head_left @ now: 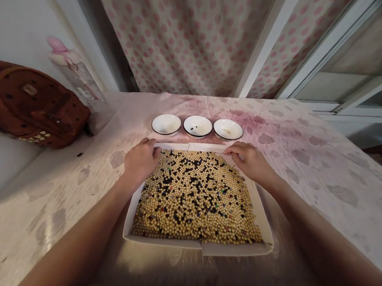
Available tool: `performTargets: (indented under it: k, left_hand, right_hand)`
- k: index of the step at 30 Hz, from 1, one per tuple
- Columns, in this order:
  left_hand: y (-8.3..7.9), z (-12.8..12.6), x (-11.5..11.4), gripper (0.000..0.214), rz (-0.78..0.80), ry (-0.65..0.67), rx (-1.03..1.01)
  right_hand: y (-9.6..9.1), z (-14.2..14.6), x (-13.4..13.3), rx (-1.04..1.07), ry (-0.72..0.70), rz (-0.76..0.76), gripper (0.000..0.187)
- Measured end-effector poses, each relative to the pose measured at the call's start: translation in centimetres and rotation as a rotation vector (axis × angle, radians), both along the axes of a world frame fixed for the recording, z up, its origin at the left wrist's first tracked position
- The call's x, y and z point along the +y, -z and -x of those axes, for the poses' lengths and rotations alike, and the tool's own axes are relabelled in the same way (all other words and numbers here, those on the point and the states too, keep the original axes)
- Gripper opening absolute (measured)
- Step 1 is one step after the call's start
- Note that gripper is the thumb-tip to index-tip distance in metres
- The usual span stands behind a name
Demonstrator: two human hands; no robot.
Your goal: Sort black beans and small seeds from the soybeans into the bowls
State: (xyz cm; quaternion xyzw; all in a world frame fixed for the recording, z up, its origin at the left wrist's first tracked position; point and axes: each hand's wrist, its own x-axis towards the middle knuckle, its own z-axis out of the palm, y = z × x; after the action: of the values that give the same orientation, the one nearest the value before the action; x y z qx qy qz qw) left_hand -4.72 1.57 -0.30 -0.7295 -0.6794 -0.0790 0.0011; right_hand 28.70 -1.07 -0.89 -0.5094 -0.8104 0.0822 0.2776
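Observation:
A shallow white cardboard box point(235, 249) lies on the table in front of me. It is filled with small round beads or beans point(194, 198), mostly tan, with many black ones and a few green, blue and red ones mixed in. The fingers of my left hand point(141, 159) are closed over the box's far left corner. At the far right corner, my right hand point(247, 158) pinches the rim. Just beyond the box stand a left bowl point(166, 124), a middle bowl point(199, 124) with two small black pieces in it, and a right bowl point(227, 128) with a little pale material inside.
A patterned plastic cover spreads over the table point(311, 179). At the back left are a brown backpack point(38, 104) and a clear bottle with a pink top point(75, 70). A polka-dot curtain point(185, 41) hangs behind the table. One small dark bit point(79, 154) lies left of the box.

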Motion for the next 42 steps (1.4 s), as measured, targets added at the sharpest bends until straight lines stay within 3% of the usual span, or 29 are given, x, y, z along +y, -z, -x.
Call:
performTargets:
  k: [8, 14, 26, 42]
  left_hand:
    - [0.2, 0.1, 0.0, 0.031, -0.013, -0.003, 0.023]
    - [0.3, 0.2, 0.1, 0.030, -0.020, 0.011, 0.032]
    - [0.3, 0.1, 0.1, 0.032, -0.022, 0.003, 0.010]
    - [0.1, 0.0, 0.1, 0.029, -0.002, 0.002, 0.010]
  right_hand:
    - [1.1, -0.3, 0.1, -0.136, -0.111, -0.068, 0.035]
    - [1.1, -0.6, 0.1, -0.176, -0.050, -0.102, 0.030]
    - [0.7, -0.1, 0.0, -0.423, -0.046, -0.106, 0.024]
    - [0.9, 0.6, -0.5, -0.603, -0.013, -0.160, 0.019]
